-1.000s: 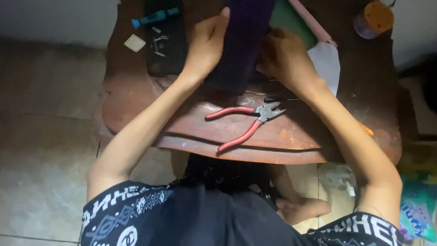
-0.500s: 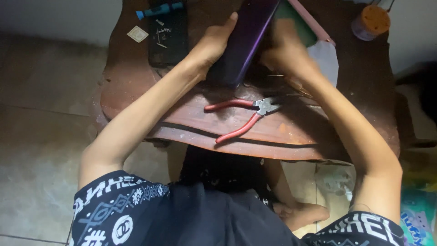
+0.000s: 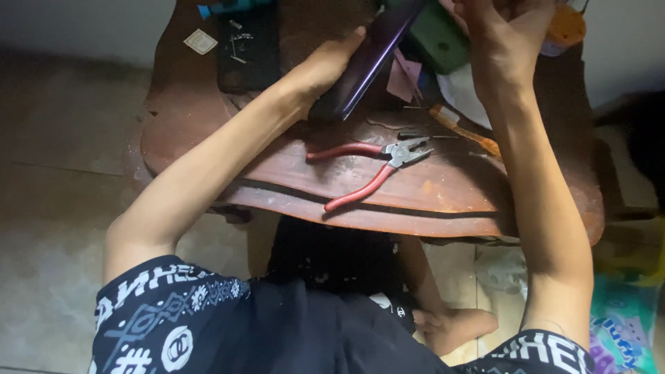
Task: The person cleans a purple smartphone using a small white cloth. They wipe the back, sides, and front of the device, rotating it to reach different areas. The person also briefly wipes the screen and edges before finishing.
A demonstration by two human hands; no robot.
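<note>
A dark tray (image 3: 249,52) lies upper left on the table (image 3: 208,131). Top centre, the left hand (image 3: 325,69) grips a tilted purple phone (image 3: 370,55), fingers wrapped on its edge. Red pliers (image 3: 370,170) lie below, mid-frame. Upper right, the right hand (image 3: 506,41) is raised; its finger state is unclear.
</note>
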